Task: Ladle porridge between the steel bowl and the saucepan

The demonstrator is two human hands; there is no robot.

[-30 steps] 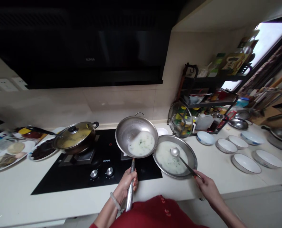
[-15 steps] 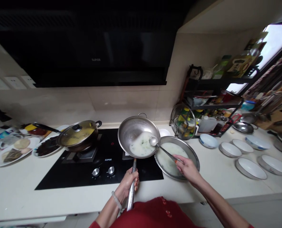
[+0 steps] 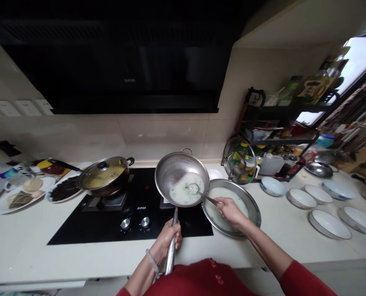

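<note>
My left hand (image 3: 170, 235) is wrapped round the metal handle of a steel wok (image 3: 173, 167), which is tilted over the right burner. Pale, milky soup (image 3: 183, 194) with green bits lies in the lower part of the wok. My right hand (image 3: 229, 210) grips the handle of a ladle (image 3: 193, 188), whose bowl dips into that soup. Beneath my right hand stands a wide steel basin (image 3: 257, 207) holding more of the same whitish liquid (image 3: 236, 201). The wok's right rim overlaps the basin's left edge.
A glass-lidded pan (image 3: 104, 176) sits on the left burner of the black hob (image 3: 133, 226). Farther left are plates of food (image 3: 52, 181). Several bowls (image 3: 329, 224) stand on the right counter (image 3: 281, 246), before a black rack (image 3: 281, 142) and a leaning glass lid (image 3: 239, 160).
My right hand has moved left toward the wok, and the ladle's bowl has gone from the wok's right side down into the soup. My left hand keeps its hold on the handle.
</note>
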